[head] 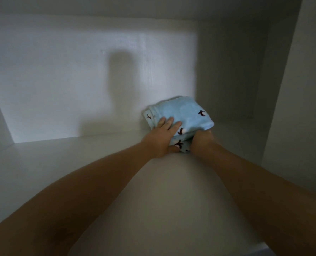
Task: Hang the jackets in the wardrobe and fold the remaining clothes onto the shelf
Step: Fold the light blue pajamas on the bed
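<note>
From my remote seat I see two bare arms reaching deep onto a white wardrobe shelf (70, 163), where a folded light-blue garment (183, 111) printed with dark birds sits back right, close to the rear wall (61, 80). The left hand (162, 139) lays fingers flat on top, thumb tucked beneath, probably to stop the folds springing open. The right hand (202, 140) grips the near edge, fingers hidden under the cloth, likely steering it home.
</note>
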